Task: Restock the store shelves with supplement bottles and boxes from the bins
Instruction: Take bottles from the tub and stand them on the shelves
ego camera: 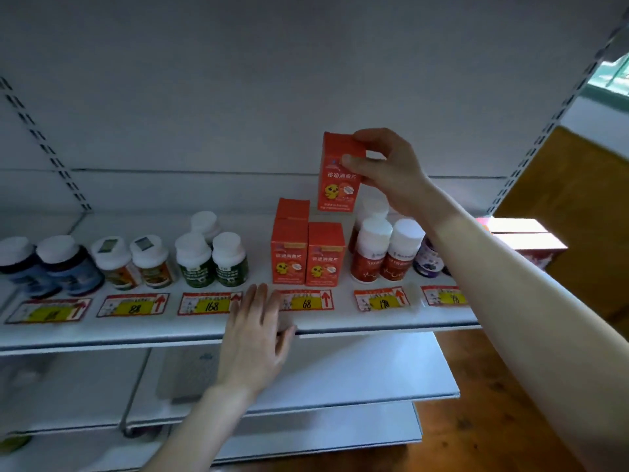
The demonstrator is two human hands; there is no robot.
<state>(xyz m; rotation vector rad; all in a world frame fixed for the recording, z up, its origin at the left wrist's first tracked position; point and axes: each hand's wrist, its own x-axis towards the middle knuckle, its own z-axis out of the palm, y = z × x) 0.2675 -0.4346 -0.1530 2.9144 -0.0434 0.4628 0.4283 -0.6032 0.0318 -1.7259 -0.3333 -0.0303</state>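
Box (340, 172) upright in right hand (391, 165)

Purple bottle (429, 258) half behind forearm (510, 284), leftmost price tag (47, 311) blurred

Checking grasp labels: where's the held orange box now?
Head view, right of centre: the right hand pinches the box in the air above the shelved boxes, up-left of the red bottles.

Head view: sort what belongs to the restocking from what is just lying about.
Job: held orange box, right hand, shelved orange boxes, bottle rows, shelf, left hand.
Lying about: grey flat item on the lower shelf; price tags.
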